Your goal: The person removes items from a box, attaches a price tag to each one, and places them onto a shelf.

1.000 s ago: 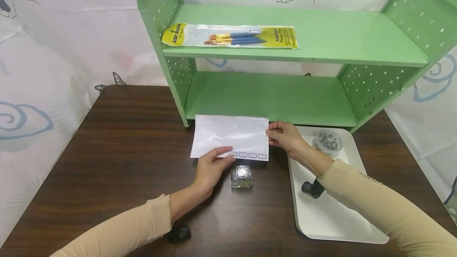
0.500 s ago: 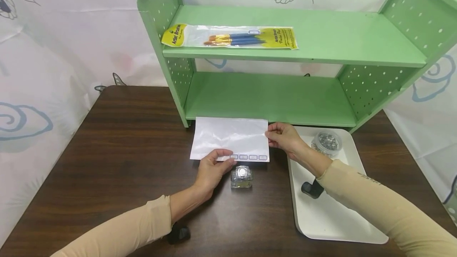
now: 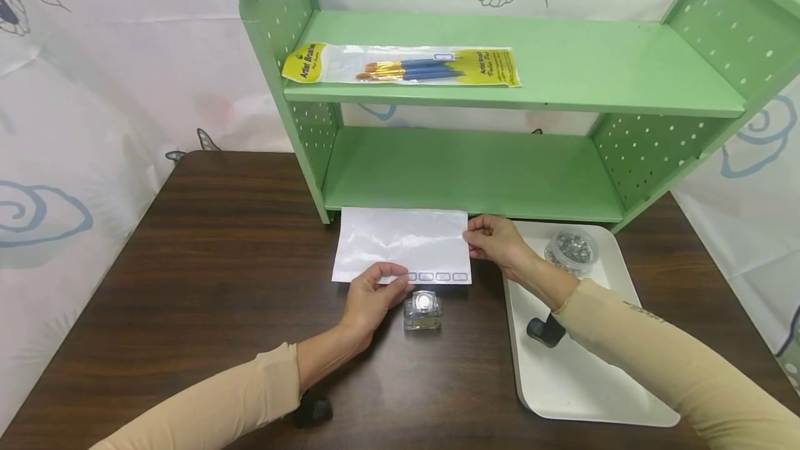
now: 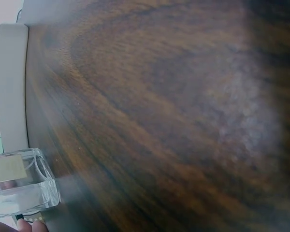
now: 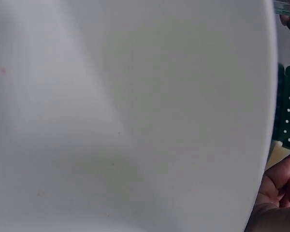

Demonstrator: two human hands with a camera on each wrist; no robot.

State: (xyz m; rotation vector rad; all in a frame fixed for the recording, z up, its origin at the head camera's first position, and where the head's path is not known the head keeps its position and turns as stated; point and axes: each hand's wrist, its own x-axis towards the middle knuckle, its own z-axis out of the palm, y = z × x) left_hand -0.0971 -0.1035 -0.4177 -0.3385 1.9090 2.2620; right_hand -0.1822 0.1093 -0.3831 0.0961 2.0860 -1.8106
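Note:
A white sheet (image 3: pixel 400 242), with a row of several small blue-outlined labels (image 3: pixel 442 276) along its near edge, is held in front of the green shelf. My right hand (image 3: pixel 496 242) pinches its right edge between thumb and fingers. At the near edge, my left hand (image 3: pixel 371 301) pinches beside the leftmost label, partly covering it. Just right of the left fingertips stands a small square glass bottle (image 3: pixel 422 311) with a shiny top. In the left wrist view the glass bottle (image 4: pixel 26 186) shows at the lower left, with fingertips (image 4: pixel 38 226) below it.
A green two-tier shelf (image 3: pixel 475 165) stands behind, with a pack of artist brushes (image 3: pixel 406 64) on its upper tier. On the right lies a white tray (image 3: pixel 581 387), bearing a clear round tub (image 3: pixel 571 250) of silvery bits. The dark wooden table (image 3: pixel 206 262) extends left.
The sheet has shifted slightly down toward me. My left fingers now cover more of the leftmost label. My right hand keeps its pinch, nearly still.

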